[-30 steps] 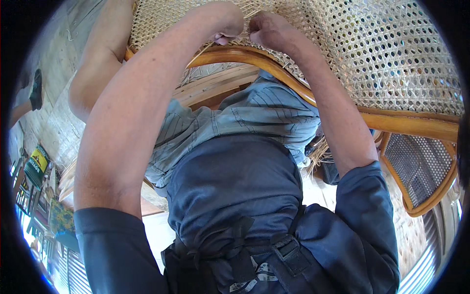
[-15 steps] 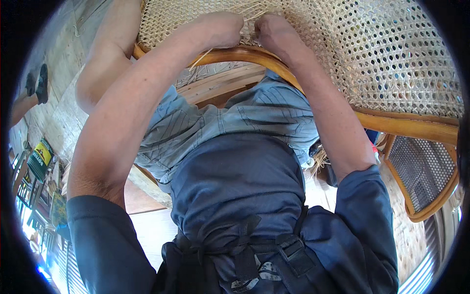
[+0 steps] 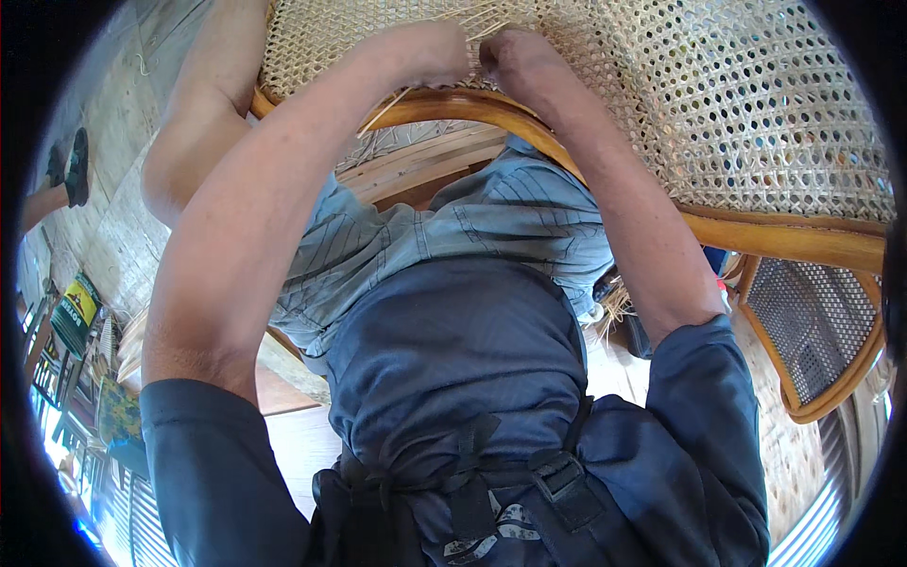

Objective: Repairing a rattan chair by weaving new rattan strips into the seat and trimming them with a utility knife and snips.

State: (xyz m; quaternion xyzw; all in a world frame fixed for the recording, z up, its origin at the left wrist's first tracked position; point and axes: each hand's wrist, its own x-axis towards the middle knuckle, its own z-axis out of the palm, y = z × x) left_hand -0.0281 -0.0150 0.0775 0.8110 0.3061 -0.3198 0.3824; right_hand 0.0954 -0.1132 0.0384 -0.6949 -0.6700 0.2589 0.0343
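In front of me is a woven cane chair seat [image 3: 331, 47] with a curved, honey-brown wooden frame [image 3: 453, 106]. Both arms reach to it, and the hands are close together just inside the near rim. My left hand [image 3: 433, 57] is closed, and a pale cane strip [image 3: 380, 113] sticks out below it across the frame. Curled over the weave beside it is my right hand [image 3: 518, 59]; its fingertips are hidden, so what they pinch cannot be made out. Several loose cane strands [image 3: 484, 17] fan out just beyond the two hands.
The chair's woven back [image 3: 756, 104] rises on the right. Another cane-panelled wooden frame [image 3: 812, 321] stands below it. A green and yellow package [image 3: 76, 312] lies at the left, near another person's shoe [image 3: 77, 168]. Cane scraps [image 3: 614, 307] lie beside my leg.
My left forearm and elbow have shifted slightly right. My right hand has moved a little left, nearer the left one. The weave looks the same.
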